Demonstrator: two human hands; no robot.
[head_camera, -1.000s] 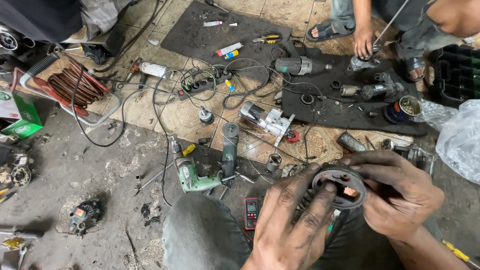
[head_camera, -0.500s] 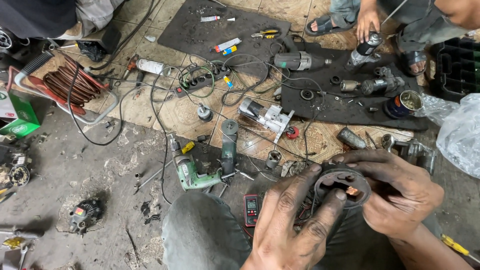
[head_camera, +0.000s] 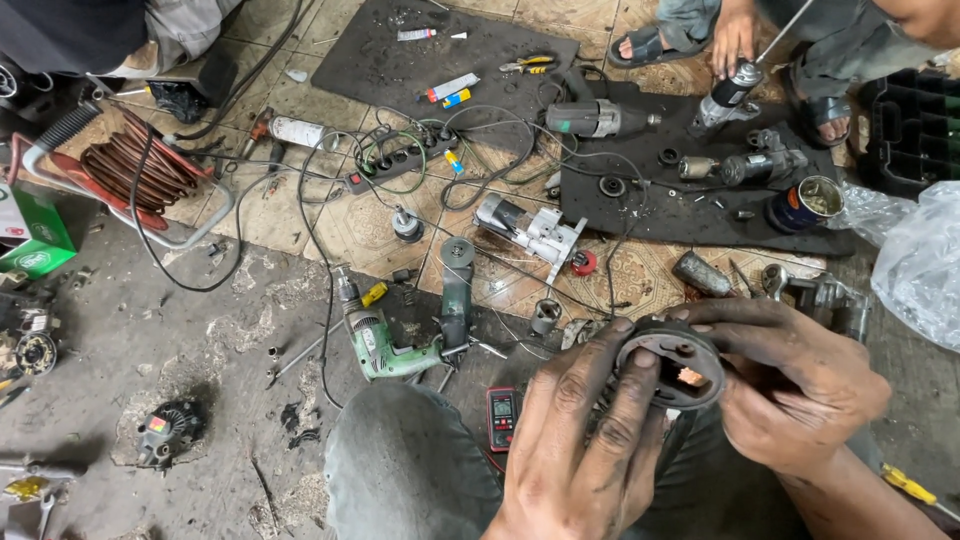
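- Over the person's lap, low right in the head view: both hands grip one dark round motor part (head_camera: 672, 362), a ring-shaped housing with copper showing in its opening.
- Left hand (head_camera: 585, 440): fingers curled shut on the part's near rim, thumb side pressed on its face.
- Right hand (head_camera: 795, 385): closed round the far rim, cupping it from behind.
- Change against half a second ago: the part sits a little more face-up toward the camera, copper centre plainer; grip unchanged. Judgement: the work is at an inspect-or-seat stage, nothing yet detached.
- On the floor just left of the knee: green drill (head_camera: 375, 335), angle grinder (head_camera: 457, 290), red multimeter (head_camera: 501, 417).
- Another person's hand (head_camera: 733, 35) holds a tool at top right.
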